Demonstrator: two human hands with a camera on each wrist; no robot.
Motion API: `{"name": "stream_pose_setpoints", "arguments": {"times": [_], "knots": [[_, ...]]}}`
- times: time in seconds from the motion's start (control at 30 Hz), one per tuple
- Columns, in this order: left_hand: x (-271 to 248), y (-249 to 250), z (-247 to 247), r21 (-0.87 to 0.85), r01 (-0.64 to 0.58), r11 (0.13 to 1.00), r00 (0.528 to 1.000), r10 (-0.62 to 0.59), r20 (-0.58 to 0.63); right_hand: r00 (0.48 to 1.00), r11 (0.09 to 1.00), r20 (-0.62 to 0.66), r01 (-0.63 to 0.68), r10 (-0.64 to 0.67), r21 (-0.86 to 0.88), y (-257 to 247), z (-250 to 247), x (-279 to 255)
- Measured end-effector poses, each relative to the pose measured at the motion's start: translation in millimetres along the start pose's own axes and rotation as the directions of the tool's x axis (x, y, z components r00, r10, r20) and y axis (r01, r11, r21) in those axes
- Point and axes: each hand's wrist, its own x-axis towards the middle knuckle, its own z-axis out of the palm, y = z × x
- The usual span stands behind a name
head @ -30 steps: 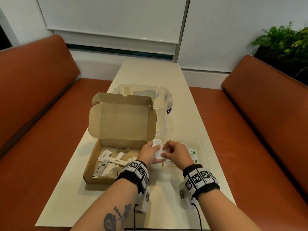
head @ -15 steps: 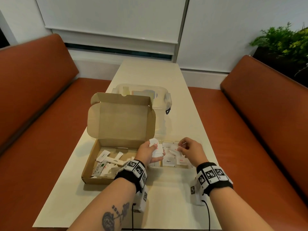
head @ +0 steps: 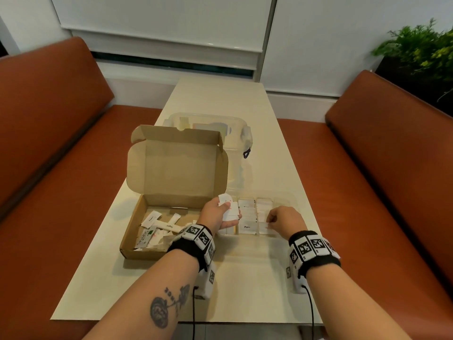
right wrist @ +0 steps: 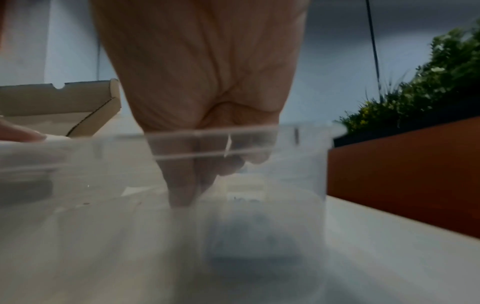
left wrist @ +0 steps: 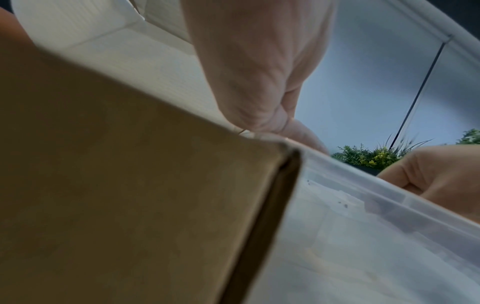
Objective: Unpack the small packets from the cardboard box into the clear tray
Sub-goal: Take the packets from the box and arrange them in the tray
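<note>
Your left hand grips a loose fan of small white paper packets at the nine o'clock edge of the clear plastic tray; they may slip out. Your right hand, fingers curled, pinches one packet inside it; others remain in the open brown cardboard box.

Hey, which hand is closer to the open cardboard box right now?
Left. The left hand holds white packets right beside the cardboard box, at its right wall. The right hand is farther right, fingers down in the clear tray.
</note>
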Motion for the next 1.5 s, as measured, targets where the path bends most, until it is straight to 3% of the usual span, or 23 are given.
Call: {"name": "stream_pose_setpoints", "arguments": {"times": [0.27, 0.53, 1.03, 1.17, 1.3, 1.4, 1.5], "knots": [[3, -1, 0, 0.013, 0.001, 1.000, 1.000, -0.001, 0.001, 0.993, 0.996, -0.099, 0.063, -0.070, -0.071, 0, 10, -5], [1, 0, 1, 0.000, 0.017, 1.000, 1.000, -0.017, -0.008, 0.993, 0.973, -0.010, 0.115, -0.119, -0.199, -3, 6, -6], [-1, -2, 0, 0.048, -0.015, 0.999, 1.000, 0.015, 0.010, 0.996, 0.975, -0.053, 0.057, -0.070, -0.214, -7, 10, -4], [-3, -1, 2, 0.068, -0.013, 0.998, 1.000, 0.013, -0.001, 0.998, 0.993, -0.041, 0.034, -0.039, -0.112, -9, 9, -3], [-4, -1, 4, 0.072, -0.037, 0.997, 0.999, 0.037, 0.001, 0.980, 0.991, -0.181, 0.096, -0.078, 0.093, -17, 3, -4], [-4, -2, 6, 0.053, -0.056, 0.997, 0.998, 0.055, 0.016, 0.972, 0.916, -0.202, 0.184, -0.117, 0.356, -32, -1, -5], [-6, -2, 6, 0.039, -0.061, 0.997, 0.998, 0.061, 0.020, 0.982, 0.794, -0.161, 0.172, -0.095, 0.582, -43, -3, -8]]}}
